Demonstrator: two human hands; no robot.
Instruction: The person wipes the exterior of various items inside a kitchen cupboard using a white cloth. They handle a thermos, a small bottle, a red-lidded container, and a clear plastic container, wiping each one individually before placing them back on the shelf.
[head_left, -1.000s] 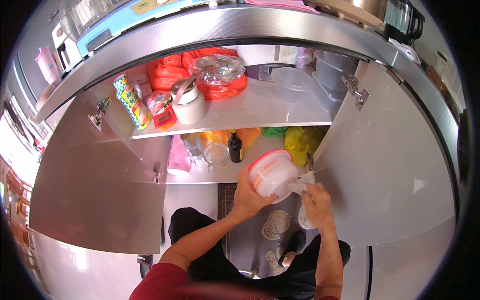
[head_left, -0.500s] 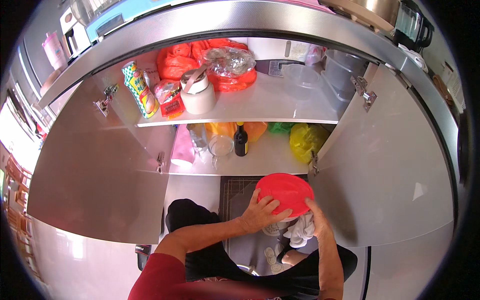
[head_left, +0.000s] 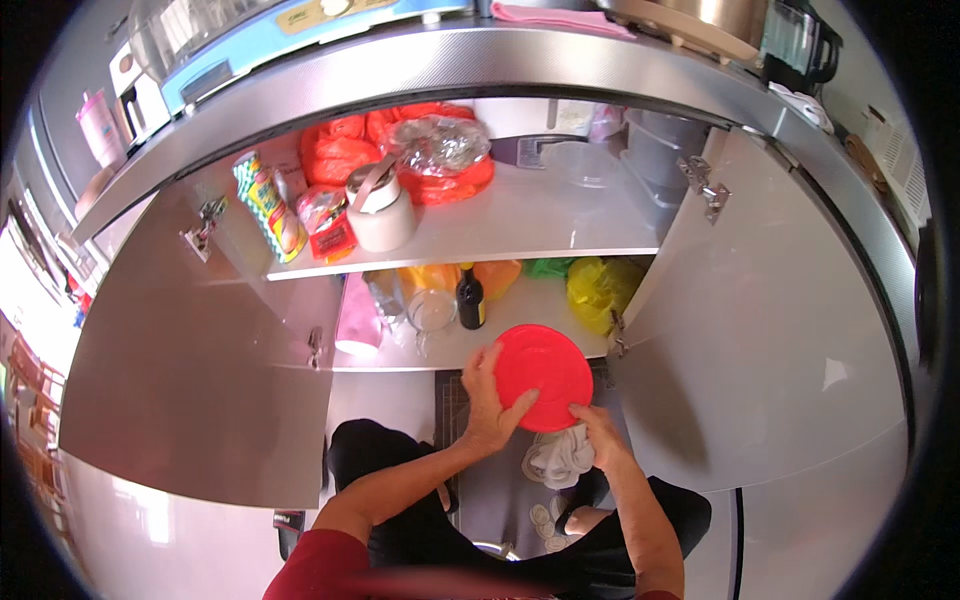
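A round red plastic lid (head_left: 545,375) is held in front of the open cupboard, near its lower shelf. My left hand (head_left: 488,400) grips its left edge, the thumb lying across its face and the fingers along the rim. At the lower right edge my right hand (head_left: 600,438) pinches the rim. A crumpled white cloth (head_left: 560,458) hangs just below the lid beside my right hand; how it is held is partly hidden. Whether anything is attached under the lid cannot be seen.
On the lower shelf stand a dark bottle (head_left: 470,298), a glass jar (head_left: 431,311) and a yellow bag (head_left: 600,292). The upper shelf carries a white canister (head_left: 381,216), red bags (head_left: 335,150) and clear containers (head_left: 660,150). Open doors (head_left: 200,360) flank both sides.
The lid has moved left and slightly up in the view, turning its face more toward me. My left hand has shifted to its left edge, and the cloth has moved left with it.
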